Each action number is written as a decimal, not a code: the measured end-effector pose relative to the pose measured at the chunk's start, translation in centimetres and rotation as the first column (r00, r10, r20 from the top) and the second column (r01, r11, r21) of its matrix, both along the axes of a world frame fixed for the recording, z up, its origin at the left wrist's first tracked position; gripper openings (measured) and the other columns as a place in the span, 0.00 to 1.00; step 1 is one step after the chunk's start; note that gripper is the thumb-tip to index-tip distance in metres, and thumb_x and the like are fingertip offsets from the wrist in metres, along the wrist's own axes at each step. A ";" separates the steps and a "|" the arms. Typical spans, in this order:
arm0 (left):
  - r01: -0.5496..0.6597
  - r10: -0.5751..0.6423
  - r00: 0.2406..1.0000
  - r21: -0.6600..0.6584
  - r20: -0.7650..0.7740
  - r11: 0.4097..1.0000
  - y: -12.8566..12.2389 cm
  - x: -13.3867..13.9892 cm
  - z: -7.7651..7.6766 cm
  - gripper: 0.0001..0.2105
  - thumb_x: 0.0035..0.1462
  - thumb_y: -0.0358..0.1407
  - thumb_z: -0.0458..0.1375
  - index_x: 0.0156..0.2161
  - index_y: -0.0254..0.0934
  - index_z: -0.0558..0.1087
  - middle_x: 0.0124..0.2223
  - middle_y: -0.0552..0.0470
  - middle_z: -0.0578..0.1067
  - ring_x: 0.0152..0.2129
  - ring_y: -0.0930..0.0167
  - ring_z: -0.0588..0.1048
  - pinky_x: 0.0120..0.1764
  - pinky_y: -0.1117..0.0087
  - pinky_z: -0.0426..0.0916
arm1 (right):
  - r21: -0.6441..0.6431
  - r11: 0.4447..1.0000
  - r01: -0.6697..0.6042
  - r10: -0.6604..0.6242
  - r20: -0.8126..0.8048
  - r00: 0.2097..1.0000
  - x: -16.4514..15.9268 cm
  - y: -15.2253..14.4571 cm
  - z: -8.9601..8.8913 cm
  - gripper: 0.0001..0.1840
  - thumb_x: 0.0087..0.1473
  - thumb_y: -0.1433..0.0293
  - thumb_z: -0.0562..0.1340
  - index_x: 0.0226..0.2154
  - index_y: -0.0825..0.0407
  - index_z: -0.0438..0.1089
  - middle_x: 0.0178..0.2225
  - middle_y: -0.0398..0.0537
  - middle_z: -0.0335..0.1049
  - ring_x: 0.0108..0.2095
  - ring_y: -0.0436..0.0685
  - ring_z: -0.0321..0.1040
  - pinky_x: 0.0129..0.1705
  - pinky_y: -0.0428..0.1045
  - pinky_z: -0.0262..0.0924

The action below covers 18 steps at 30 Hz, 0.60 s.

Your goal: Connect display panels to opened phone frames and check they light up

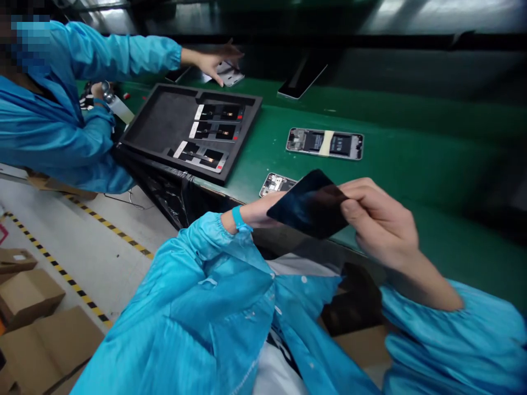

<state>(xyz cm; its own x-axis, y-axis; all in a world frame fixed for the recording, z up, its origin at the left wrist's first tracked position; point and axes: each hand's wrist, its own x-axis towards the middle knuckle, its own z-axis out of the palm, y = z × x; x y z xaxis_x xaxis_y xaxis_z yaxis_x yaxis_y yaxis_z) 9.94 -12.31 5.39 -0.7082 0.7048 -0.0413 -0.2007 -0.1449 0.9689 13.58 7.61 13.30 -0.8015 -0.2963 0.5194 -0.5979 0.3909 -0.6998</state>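
Tray of parts; panel aloft

Wears blue jkt w/ gathered cuffs, wht btns, wht top, blue L wristband.

Green bench dim, soft at right; glare streaks above; edges stretched.

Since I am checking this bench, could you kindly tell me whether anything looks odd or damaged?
Nothing looks spilled or clearly damaged. Slightly odd is the pale strip across the battery of one open phone on the green bench, though possibly deliberate. The dark panel in the right hand shows no visible crack.
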 end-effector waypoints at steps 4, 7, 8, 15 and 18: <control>-0.081 0.060 0.989 0.160 0.135 0.984 0.0 -1.4 0.6 0.18 0.68 0.54 0.67 0.51 0.42 0.82 0.46 0.46 0.85 0.41 0.70 0.84 0.50 0.64 0.78 | 0.065 0.998 -0.003 0.005 -0.032 0.999 0.4 1.4 0.9 0.16 0.72 0.53 0.60 0.35 0.44 0.71 0.35 0.47 0.74 0.36 0.59 0.72 0.36 0.54 0.67; -0.210 0.194 0.971 0.110 0.136 0.972 -2.3 -2.8 2.1 0.15 0.64 0.44 0.72 0.51 0.42 0.80 0.40 0.53 0.83 0.35 0.75 0.81 0.44 0.70 0.78 | 0.146 0.984 0.103 -0.112 0.060 0.992 -0.9 4.9 -0.5 0.27 0.70 0.43 0.59 0.33 0.47 0.71 0.34 0.50 0.73 0.33 0.58 0.69 0.35 0.54 0.64; -0.260 0.253 0.962 0.060 0.103 0.964 -3.1 -3.4 2.5 0.14 0.63 0.42 0.73 0.50 0.40 0.80 0.38 0.54 0.82 0.32 0.75 0.81 0.41 0.71 0.77 | 0.193 0.973 0.128 -0.149 0.095 0.984 -1.6 6.4 -1.3 0.32 0.68 0.38 0.57 0.32 0.47 0.71 0.32 0.50 0.71 0.31 0.57 0.67 0.34 0.54 0.63; -0.243 0.209 0.966 -0.261 -0.152 0.934 -3.7 -6.0 3.1 0.07 0.61 0.30 0.71 0.40 0.34 0.78 0.31 0.54 0.80 0.25 0.76 0.76 0.32 0.73 0.71 | 0.522 0.841 0.141 -0.265 0.171 0.949 -6.1 14.5 -6.2 0.31 0.64 0.39 0.56 0.30 0.47 0.73 0.30 0.53 0.75 0.33 0.58 0.68 0.38 0.55 0.64; -0.213 0.171 0.971 -0.290 -0.166 0.933 -2.6 -6.4 3.4 0.04 0.62 0.26 0.68 0.39 0.33 0.78 0.31 0.53 0.80 0.24 0.76 0.76 0.32 0.74 0.71 | 0.543 0.806 0.235 -0.318 0.062 0.946 -6.0 13.1 -6.2 0.22 0.65 0.48 0.60 0.39 0.49 0.76 0.41 0.57 0.80 0.45 0.64 0.72 0.53 0.60 0.67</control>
